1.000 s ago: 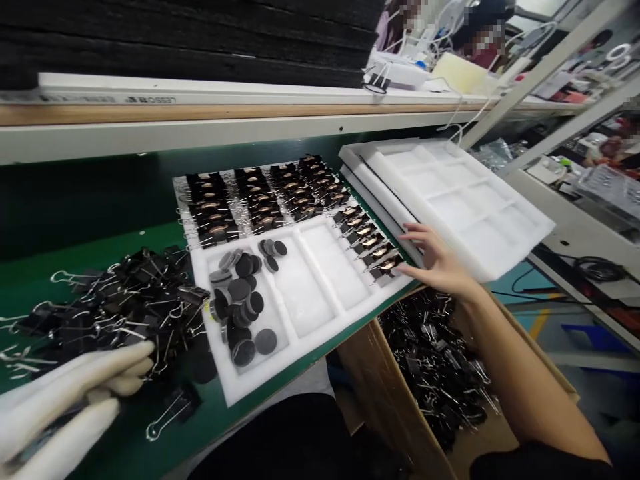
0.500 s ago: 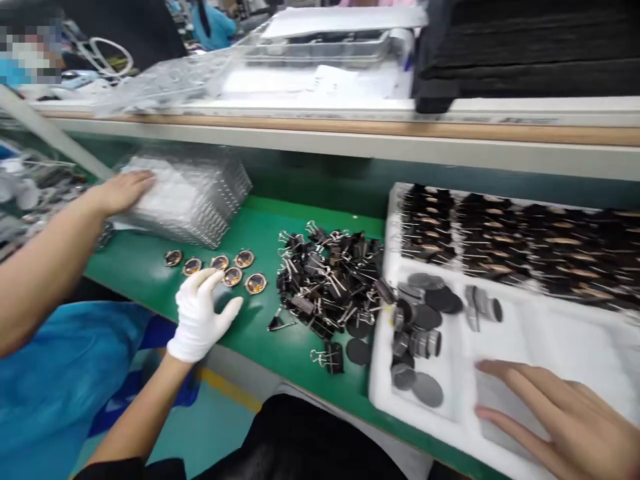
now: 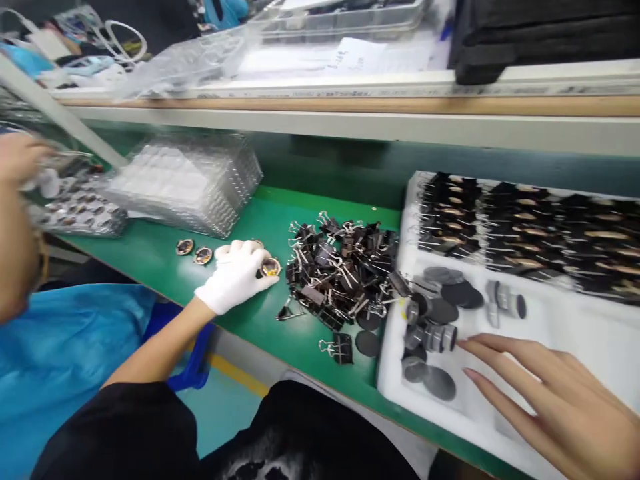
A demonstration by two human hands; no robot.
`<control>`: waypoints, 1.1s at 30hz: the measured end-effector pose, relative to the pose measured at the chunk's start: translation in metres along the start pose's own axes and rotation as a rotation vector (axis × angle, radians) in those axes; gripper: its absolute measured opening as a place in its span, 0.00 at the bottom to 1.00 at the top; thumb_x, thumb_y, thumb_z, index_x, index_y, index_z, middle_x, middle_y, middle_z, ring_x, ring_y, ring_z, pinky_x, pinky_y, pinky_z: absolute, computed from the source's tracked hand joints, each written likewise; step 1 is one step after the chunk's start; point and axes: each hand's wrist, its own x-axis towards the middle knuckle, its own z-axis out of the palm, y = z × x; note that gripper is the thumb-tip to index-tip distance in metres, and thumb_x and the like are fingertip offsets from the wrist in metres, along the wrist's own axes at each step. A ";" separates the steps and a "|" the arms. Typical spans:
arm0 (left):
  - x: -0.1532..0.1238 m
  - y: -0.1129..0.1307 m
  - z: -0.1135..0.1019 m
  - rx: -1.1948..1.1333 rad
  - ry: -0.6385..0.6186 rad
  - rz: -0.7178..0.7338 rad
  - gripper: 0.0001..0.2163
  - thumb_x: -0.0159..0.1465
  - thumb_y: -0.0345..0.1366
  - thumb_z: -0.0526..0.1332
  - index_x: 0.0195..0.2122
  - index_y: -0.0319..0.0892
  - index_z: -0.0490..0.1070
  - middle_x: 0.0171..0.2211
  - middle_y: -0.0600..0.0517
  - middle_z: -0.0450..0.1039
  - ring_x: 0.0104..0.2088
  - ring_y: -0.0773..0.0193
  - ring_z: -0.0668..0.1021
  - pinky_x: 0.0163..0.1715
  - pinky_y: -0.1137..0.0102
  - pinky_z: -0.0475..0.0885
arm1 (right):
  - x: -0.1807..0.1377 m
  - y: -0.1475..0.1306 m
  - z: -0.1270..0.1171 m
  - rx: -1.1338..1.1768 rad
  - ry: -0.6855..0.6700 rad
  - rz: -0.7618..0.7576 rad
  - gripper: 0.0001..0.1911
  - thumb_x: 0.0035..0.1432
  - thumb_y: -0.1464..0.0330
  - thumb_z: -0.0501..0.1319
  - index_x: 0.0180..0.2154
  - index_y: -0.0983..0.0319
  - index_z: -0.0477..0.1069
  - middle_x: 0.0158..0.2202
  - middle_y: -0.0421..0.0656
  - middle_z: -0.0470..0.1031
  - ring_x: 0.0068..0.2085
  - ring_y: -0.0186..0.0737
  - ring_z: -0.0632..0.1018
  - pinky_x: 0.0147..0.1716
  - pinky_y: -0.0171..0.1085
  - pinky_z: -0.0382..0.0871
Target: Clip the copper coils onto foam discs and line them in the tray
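Note:
My left hand (image 3: pixel 235 277), in a white glove, is over a group of small watch cases on the green table. Its thumb and fingers close round the rightmost watch case (image 3: pixel 271 268), and the glove hides most of the cases beneath it. Two other watch cases, one of them this watch case (image 3: pixel 203 255), lie to its left. My bare right hand (image 3: pixel 555 393) hovers over the white foam tray (image 3: pixel 560 327), thumb and fingers apart, holding nothing. Its fingertips are close to a row of grey round discs (image 3: pixel 440 338) among loose dark discs (image 3: pixel 441 383).
A heap of black binder clips (image 3: pixel 340 273) lies between my hands. Clipped pieces (image 3: pixel 525 227) fill the tray's back. Clear plastic trays (image 3: pixel 185 183) are stacked at left, under a shelf edge (image 3: pixel 320 123). A co-worker's arm (image 3: pixel 17 220) is at far left.
My left hand has moved right and up onto the watch cases. My right hand has shifted slightly towards the discs. The co-worker's hand has left the clear trays, moving left.

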 end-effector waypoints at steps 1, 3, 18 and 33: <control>0.002 0.000 0.001 0.001 0.017 0.022 0.16 0.66 0.51 0.64 0.45 0.44 0.76 0.50 0.44 0.79 0.50 0.44 0.76 0.47 0.54 0.63 | 0.001 -0.005 -0.005 -0.013 -0.039 -0.023 0.12 0.72 0.62 0.56 0.52 0.56 0.73 0.47 0.49 0.79 0.43 0.53 0.82 0.42 0.49 0.73; 0.004 0.000 0.007 -0.005 0.037 0.083 0.11 0.70 0.45 0.60 0.43 0.44 0.77 0.44 0.46 0.81 0.46 0.47 0.79 0.45 0.56 0.64 | 0.003 -0.017 -0.010 -0.019 -0.101 -0.046 0.13 0.73 0.63 0.56 0.53 0.61 0.71 0.47 0.50 0.77 0.43 0.52 0.79 0.42 0.48 0.72; 0.049 0.087 -0.094 -1.118 -0.116 0.025 0.17 0.73 0.42 0.55 0.59 0.46 0.72 0.24 0.57 0.79 0.24 0.67 0.81 0.28 0.73 0.77 | 0.020 -0.030 -0.030 0.429 -0.278 0.513 0.07 0.67 0.60 0.65 0.38 0.56 0.72 0.32 0.38 0.78 0.29 0.39 0.76 0.28 0.37 0.70; 0.085 0.129 -0.100 -1.069 -0.231 0.486 0.25 0.75 0.41 0.52 0.72 0.50 0.57 0.56 0.51 0.79 0.50 0.60 0.82 0.53 0.68 0.76 | 0.123 -0.044 0.012 0.980 0.366 0.506 0.15 0.64 0.65 0.68 0.50 0.54 0.70 0.41 0.40 0.74 0.33 0.35 0.77 0.29 0.34 0.72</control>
